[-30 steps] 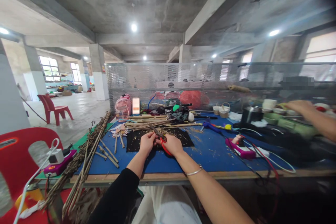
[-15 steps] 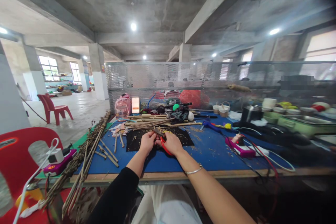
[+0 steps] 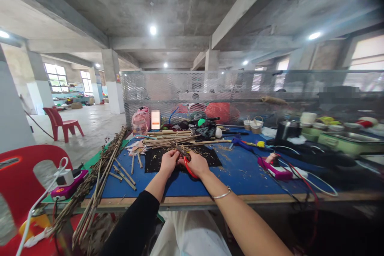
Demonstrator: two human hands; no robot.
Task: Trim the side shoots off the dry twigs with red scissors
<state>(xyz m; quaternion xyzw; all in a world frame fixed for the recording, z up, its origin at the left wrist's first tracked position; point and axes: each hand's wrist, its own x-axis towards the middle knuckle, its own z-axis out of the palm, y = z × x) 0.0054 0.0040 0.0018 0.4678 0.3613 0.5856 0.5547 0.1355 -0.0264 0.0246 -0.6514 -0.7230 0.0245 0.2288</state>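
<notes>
My right hand (image 3: pixel 195 163) is closed round red-handled scissors (image 3: pixel 186 163) whose dark blades point up and left. My left hand (image 3: pixel 169 161) is pinched shut just left of the blades, on a small thin piece I cannot make out. Both hands rest over a black mat (image 3: pixel 156 160) littered with plant clippings on the blue table (image 3: pixel 240 176). A bundle of cut stalks (image 3: pixel 168 141) lies just behind the hands.
Long dry stalks (image 3: pixel 99 180) hang over the table's left edge. A purple tool with cables (image 3: pixel 274 169) lies to the right, with pots and trays (image 3: pixel 339 138) beyond. A pink bottle (image 3: pixel 140 123) and mesh screen (image 3: pixel 240 88) stand at the back. A red chair (image 3: pixel 18 184) holds a charger at left.
Another person's arm at the far right has withdrawn out of view. My hands have stayed in place, with the scissors shifting only slightly.
</notes>
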